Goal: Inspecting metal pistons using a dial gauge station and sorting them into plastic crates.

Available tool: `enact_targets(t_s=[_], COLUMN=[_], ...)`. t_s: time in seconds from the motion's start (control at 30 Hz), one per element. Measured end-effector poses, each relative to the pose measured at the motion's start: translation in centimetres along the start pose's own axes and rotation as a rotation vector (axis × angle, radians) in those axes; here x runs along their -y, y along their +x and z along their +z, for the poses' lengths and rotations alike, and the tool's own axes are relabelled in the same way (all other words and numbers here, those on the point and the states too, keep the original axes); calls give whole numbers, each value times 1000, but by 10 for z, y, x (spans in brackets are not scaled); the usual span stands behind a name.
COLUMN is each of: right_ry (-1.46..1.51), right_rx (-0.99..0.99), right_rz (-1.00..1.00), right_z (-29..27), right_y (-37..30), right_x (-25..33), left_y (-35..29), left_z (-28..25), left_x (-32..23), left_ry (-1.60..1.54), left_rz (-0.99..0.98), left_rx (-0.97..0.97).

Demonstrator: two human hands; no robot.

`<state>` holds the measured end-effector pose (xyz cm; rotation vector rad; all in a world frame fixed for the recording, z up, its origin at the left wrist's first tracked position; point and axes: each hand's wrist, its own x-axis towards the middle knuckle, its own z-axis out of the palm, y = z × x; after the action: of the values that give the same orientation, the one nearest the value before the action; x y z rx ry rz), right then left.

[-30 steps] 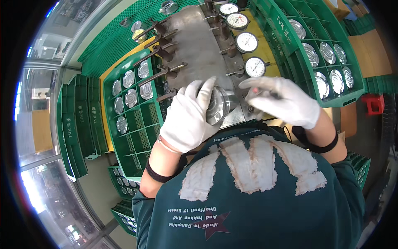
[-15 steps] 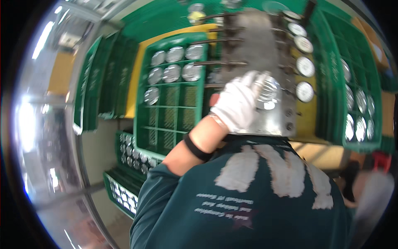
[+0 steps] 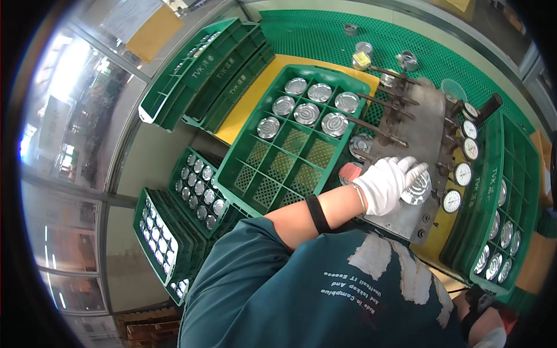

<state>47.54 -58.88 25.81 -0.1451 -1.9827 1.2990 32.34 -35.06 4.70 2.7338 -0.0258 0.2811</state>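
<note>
My left hand (image 3: pixel 390 184), in a white glove, is closed on the left edge of a round shiny metal part (image 3: pixel 418 190). That part lies on the near end of a flat steel plate (image 3: pixel 422 119), between metal rods and a row of dial gauges (image 3: pixel 462 174). The glove hides part of its rim. Low at the right edge of the view is my right hand (image 3: pixel 495 339), gloved in white, away from the plate; its fingers are cut off from view. Just left of my left hand lies a small red object (image 3: pixel 350 172).
Left of the plate, a green divided crate (image 3: pixel 235 165) holds several round metal parts in its far cells. More crates (image 3: pixel 217 84) are stacked at the far left, others (image 3: pixel 188 229) lower down. Another green crate (image 3: pixel 516 174) with parts stands at the right.
The whole view has turned, so the bench now appears slanted. My left hand stays at the round metal part on the plate's near end. My right arm shows lower at the right.
</note>
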Motion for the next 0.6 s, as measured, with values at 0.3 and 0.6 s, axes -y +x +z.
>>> enact_targets(t_s=[0.3, 0.6], right_ry=[53, 109], right_rx=[42, 46], right_rz=[-42, -64], right_z=[-39, -67], right_y=[2, 13], right_x=[-51, -101], left_y=[2, 4], left_z=[-2, -4], left_x=[0, 2], left_ry=[17, -10], left_rz=[4, 9], left_rx=[-4, 3])
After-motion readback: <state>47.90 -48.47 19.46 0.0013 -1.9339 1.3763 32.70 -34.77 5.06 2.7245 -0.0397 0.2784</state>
